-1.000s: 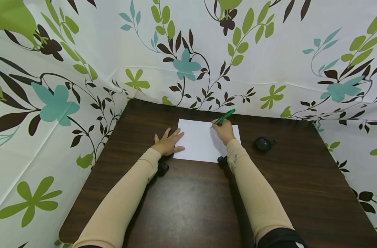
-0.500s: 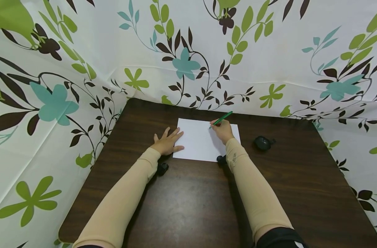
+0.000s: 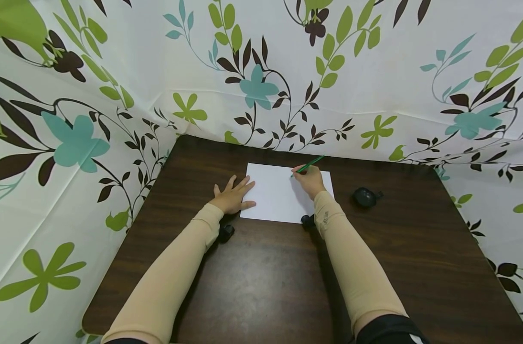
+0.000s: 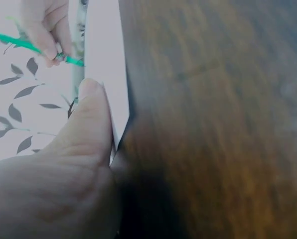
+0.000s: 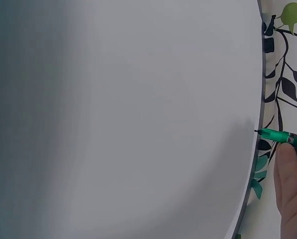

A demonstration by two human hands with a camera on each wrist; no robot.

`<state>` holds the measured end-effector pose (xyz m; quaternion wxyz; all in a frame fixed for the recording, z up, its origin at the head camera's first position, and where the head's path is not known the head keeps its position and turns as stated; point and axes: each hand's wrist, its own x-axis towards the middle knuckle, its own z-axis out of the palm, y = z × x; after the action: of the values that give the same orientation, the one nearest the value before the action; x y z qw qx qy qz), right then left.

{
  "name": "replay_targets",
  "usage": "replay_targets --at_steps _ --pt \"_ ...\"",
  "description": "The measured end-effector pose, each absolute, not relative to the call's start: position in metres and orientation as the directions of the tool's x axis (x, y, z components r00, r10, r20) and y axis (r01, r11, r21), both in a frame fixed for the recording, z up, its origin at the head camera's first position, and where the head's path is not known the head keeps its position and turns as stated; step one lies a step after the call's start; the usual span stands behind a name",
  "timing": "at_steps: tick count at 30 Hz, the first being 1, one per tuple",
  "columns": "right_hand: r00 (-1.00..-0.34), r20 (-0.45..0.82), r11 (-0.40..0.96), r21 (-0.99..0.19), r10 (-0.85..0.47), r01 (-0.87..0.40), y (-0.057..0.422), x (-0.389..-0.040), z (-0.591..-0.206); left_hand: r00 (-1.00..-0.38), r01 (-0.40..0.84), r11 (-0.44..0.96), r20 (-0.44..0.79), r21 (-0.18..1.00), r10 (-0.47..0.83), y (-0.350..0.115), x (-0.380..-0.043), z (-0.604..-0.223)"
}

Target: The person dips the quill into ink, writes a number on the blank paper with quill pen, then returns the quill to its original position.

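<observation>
A white sheet of paper [image 3: 274,196] lies on the dark wooden table. My left hand [image 3: 233,197] rests at its left edge with fingers spread, the thumb and fingertips on the sheet. Over the right part of the paper, my right hand [image 3: 311,181] pinches a green pen [image 3: 310,164] that leans up to the right. In the right wrist view the dark tip of the pen [image 5: 275,135] points at the paper [image 5: 163,109] near its far edge. No marks show on the sheet. The left wrist view has my left thumb [image 4: 86,119] on the paper's edge.
A small black round object [image 3: 365,197] with a stub on its side sits on the table [image 3: 252,286] right of the paper. Black wrist cameras hang under both sleeves. A leaf-patterned curtain [image 3: 287,71] borders the table at the back and both sides.
The pen in my right hand has tipped lower and its upper end swung a little, while the hand shifted slightly left early on. My left hand and the paper stay in place.
</observation>
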<state>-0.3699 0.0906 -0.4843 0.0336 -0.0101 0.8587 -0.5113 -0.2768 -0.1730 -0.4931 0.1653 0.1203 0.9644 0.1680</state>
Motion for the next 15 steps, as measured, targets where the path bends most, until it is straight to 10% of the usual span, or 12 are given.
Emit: replay_targets --at_steps 15 --pt "-0.996 -0.065 0.482 -0.875 -0.058 0.029 0.0906 -0.3711 -0.4828 -0.893 0.161 0.919 -0.345 0.359 0.291 -0.1729 -0.2794 -0.4878"
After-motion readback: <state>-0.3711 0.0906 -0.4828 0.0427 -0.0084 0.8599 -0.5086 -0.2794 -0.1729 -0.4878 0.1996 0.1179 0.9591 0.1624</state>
